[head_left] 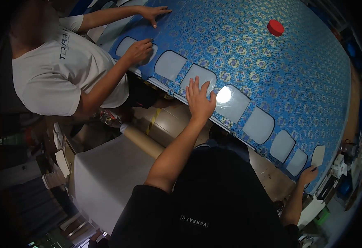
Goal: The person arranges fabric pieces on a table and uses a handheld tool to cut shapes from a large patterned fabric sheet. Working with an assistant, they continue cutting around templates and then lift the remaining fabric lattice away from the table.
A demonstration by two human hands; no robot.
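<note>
My left hand (201,99) lies flat with its fingers spread over a clear-looking pocket-shaped template (203,74), near the table's front edge. Over at the right end, my right hand (309,175) pinches the lower edge of a small pale flat piece (319,156). Beneath both hands spreads blue patterned fabric (272,74). A row of similar dark-edged templates runs along the edge, among them a shiny one (232,105) beside my left hand, another (258,125) further right, and a small one (297,162) nearest my right hand.
At the left a co-worker in a white shirt (51,74) leans over the table, one hand (139,51) at a template, the other (155,15) on the fabric. A red round object (275,27) sits on the fabric. Below stands a brown roll (144,141) beside white sheeting (106,173).
</note>
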